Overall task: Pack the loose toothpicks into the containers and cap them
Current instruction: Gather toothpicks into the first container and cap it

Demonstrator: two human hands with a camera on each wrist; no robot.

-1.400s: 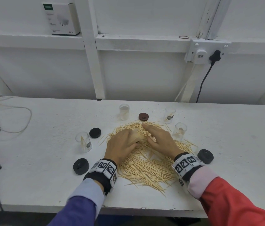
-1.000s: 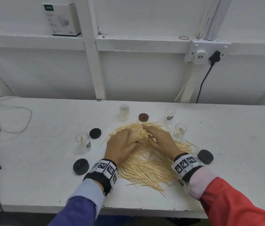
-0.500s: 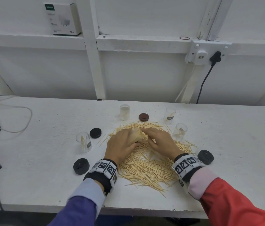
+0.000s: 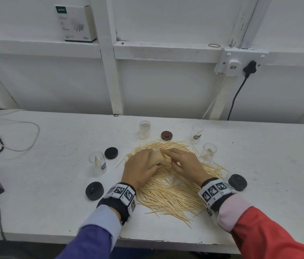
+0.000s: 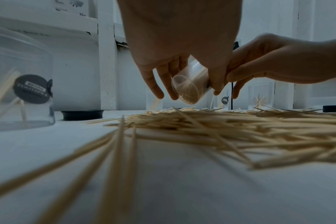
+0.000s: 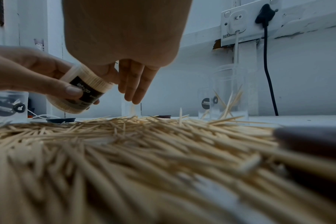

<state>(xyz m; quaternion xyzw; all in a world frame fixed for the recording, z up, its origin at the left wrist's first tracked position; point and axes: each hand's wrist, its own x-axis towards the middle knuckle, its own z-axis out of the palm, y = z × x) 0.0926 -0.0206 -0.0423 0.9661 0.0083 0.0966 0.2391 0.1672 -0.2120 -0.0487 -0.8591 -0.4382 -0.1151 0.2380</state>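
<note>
head view, progress: early to middle by my judgement. one clear toothpick container (image 4: 157,157), tilted on its side over the pile and packed nearly full, is not yet capped; four more clear containers (image 4: 144,129) stand upright round the pile with only a few sticks each.
head view, left to do: the loose toothpicks (image 4: 168,193) lie in a broad heap on the white table (image 4: 269,165); three black caps (image 4: 111,152) and one brown cap (image 4: 166,135) lie apart from every container, and a fifth cap does not show.
head view, hands: left hand (image 4: 140,170) palm down over the heap, its fingers wrapped round the tilted container; right hand (image 4: 186,163) just beside it, forefinger stretched to the container's mouth.
left wrist view, container: the held container (image 5: 190,86) hangs above the heap, its clear base toward the camera, sticks packed inside.
left wrist view, left fingers: thumb and fingers (image 5: 159,84) curl round the container's wall and carry it.
left wrist view, right hand: it (image 5: 269,60) comes in from the right, loosely bent; whether it pinches any sticks is hidden.
right wrist view, container: its black label (image 6: 86,92) shows, the open mouth turned up toward the right hand.
right wrist view, right fingers: the fingers (image 6: 136,86) hang straight down beside the mouth, spread only a little, with nothing visibly in them.
right wrist view, next: likely more sticks go in, then a cap.
</note>
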